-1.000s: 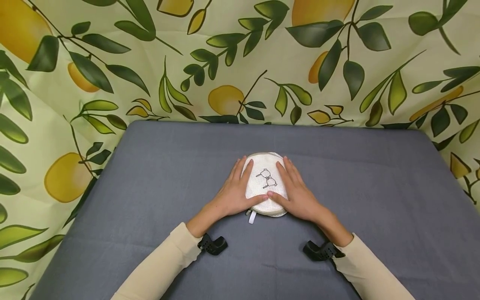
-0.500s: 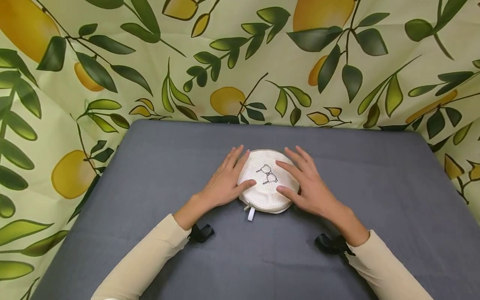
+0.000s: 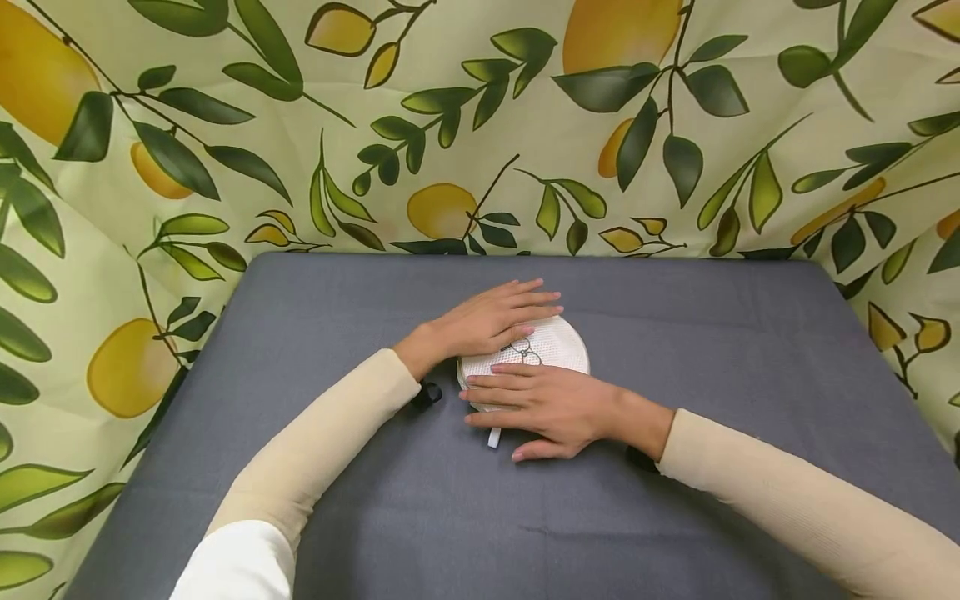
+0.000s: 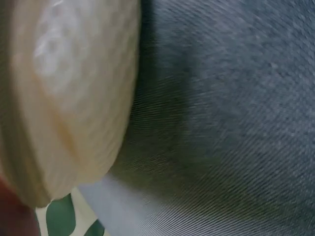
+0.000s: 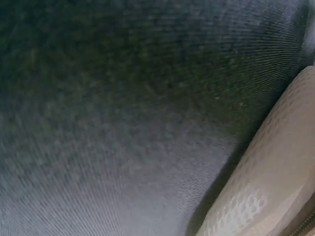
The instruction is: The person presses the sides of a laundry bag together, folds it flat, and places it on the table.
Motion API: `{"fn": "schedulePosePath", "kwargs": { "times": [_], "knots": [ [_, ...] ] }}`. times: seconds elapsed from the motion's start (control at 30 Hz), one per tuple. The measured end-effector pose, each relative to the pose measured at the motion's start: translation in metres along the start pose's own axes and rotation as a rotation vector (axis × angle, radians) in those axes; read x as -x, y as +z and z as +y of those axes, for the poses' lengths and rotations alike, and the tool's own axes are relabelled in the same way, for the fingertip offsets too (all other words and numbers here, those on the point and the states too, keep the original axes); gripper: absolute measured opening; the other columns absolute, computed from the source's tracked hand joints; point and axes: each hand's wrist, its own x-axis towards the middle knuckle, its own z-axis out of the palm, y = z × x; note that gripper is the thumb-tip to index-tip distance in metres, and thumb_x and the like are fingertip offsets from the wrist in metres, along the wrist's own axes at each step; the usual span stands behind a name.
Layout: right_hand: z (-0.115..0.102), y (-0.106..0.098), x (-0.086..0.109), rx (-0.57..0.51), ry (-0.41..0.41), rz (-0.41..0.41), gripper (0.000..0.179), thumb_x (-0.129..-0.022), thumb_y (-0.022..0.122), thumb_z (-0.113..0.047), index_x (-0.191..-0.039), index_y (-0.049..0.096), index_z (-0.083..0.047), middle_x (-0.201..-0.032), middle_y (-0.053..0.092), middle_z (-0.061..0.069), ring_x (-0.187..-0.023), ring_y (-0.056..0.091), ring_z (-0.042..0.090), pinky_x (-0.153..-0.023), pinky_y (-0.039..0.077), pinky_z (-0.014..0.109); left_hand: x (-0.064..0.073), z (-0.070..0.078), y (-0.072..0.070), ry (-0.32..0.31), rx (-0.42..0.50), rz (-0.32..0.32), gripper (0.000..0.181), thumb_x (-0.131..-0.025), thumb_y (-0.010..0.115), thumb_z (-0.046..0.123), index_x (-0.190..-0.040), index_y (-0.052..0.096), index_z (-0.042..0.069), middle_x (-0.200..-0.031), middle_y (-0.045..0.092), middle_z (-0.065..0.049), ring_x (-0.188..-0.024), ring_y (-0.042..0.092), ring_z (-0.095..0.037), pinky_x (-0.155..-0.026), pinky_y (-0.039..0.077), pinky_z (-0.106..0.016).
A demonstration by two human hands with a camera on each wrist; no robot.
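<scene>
A round white mesh zip pouch point(image 3: 564, 346) lies on the grey table, a line drawing of glasses partly showing on its top. My left hand point(image 3: 491, 319) rests over its far left part, fingers straight and pointing right. Across the near part lies my right hand point(image 3: 555, 407), fingers extended to the left, thumb apart on the near side. A white pull tab point(image 3: 494, 437) sticks out at the front left edge. The left wrist view shows the puffed mesh side of the pouch point(image 4: 93, 88) close up; its side and zip seam point(image 5: 300, 226) also appear in the right wrist view.
A grey cloth-covered table point(image 3: 420, 517) spreads under the pouch. Behind and to the sides hangs a cream cloth point(image 3: 285, 167) printed with lemons and leaves. A dark wrist camera point(image 3: 427, 395) sits under the left wrist.
Both hands were at the pouch's left and right sides, fingers pointing away. They lifted apart, then turned inward; the left now lies across the far part, the right across the near part.
</scene>
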Motion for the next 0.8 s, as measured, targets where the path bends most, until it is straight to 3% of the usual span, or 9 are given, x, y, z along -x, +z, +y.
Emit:
{"fn": "schedulePosePath", "kwargs": {
  "times": [0.13,0.3,0.6,0.8],
  "knots": [
    [0.004,0.008,-0.003,-0.032,-0.019,0.004,0.07,-0.092,0.059,-0.044,-0.148,0.035,-0.01,-0.154,0.028,0.01,-0.141,0.023,0.024,-0.114,0.018,0.043,-0.003,-0.005,0.011,0.047,0.092,-0.029,0.043,-0.104,0.038,0.024,-0.147,0.041,0.016,-0.152,0.033,-0.005,-0.144,0.013,-0.022,-0.115,0.008,-0.042],
    [0.005,0.016,-0.005,-0.053,-0.009,-0.015,0.072,-0.093,0.055,-0.047,-0.148,0.034,-0.007,-0.154,0.027,0.009,-0.142,0.021,0.023,-0.114,0.016,0.041,0.002,-0.009,0.02,0.071,0.142,-0.038,0.041,-0.104,0.039,0.021,-0.144,0.045,0.017,-0.152,0.033,-0.006,-0.141,0.021,-0.03,-0.114,0.014,-0.048],
    [0.016,0.016,0.001,-0.066,-0.068,-0.051,0.073,-0.092,0.053,-0.05,-0.148,0.035,-0.007,-0.155,0.025,0.008,-0.142,0.021,0.022,-0.114,0.016,0.04,0.001,-0.011,0.031,0.072,0.16,-0.071,0.041,-0.105,0.035,0.021,-0.145,0.044,0.018,-0.153,0.031,-0.007,-0.142,0.02,-0.031,-0.115,0.008,-0.034],
    [0.017,0.028,0.0,-0.074,-0.105,-0.055,0.077,-0.092,0.05,-0.055,-0.15,0.03,-0.008,-0.157,0.021,0.009,-0.143,0.017,0.022,-0.115,0.014,0.04,0.002,-0.012,0.035,0.059,0.16,-0.125,0.042,-0.105,0.033,0.024,-0.146,0.042,0.02,-0.156,0.025,-0.005,-0.143,0.016,-0.029,-0.115,0.004,-0.033]
  ]
}}
